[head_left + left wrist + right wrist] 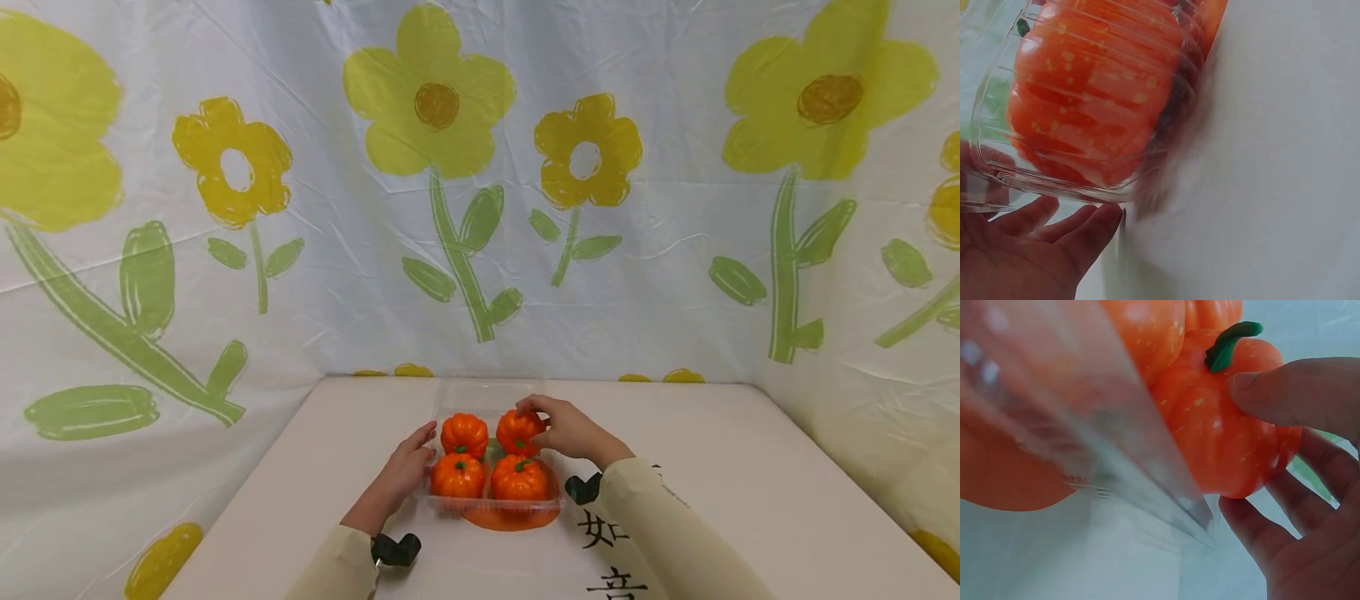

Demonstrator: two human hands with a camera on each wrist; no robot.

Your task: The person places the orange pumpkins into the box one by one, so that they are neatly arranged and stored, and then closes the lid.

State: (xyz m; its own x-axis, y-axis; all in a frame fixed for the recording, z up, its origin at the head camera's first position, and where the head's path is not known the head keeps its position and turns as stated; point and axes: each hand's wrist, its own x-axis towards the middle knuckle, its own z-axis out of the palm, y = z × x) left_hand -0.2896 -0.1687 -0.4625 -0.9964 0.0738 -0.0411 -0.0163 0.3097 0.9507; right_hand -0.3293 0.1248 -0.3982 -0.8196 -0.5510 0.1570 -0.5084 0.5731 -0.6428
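Note:
A clear plastic clamshell box (pixel 495 503) holds several small orange toy pumpkins with green stems. My right hand (pixel 567 428) grips the back right pumpkin (pixel 517 432), thumb near its stem (pixel 1232 347) and fingers around its far side in the right wrist view. My left hand (pixel 405 468) rests along the box's left side. In the left wrist view its fingertips (pixel 1107 215) touch the clear wall, beside a pumpkin (pixel 1097 94) seen through the plastic. Also inside are the back left pumpkin (pixel 463 435), front left pumpkin (pixel 457 477) and front right pumpkin (pixel 519 478).
The box's clear lid (pixel 487 392) stands open towards the back of the white table (pixel 322 467). An orange printed patch (pixel 510 520) and black characters (pixel 600 529) mark the surface. A flower-patterned curtain (pixel 480 250) encloses the back and sides.

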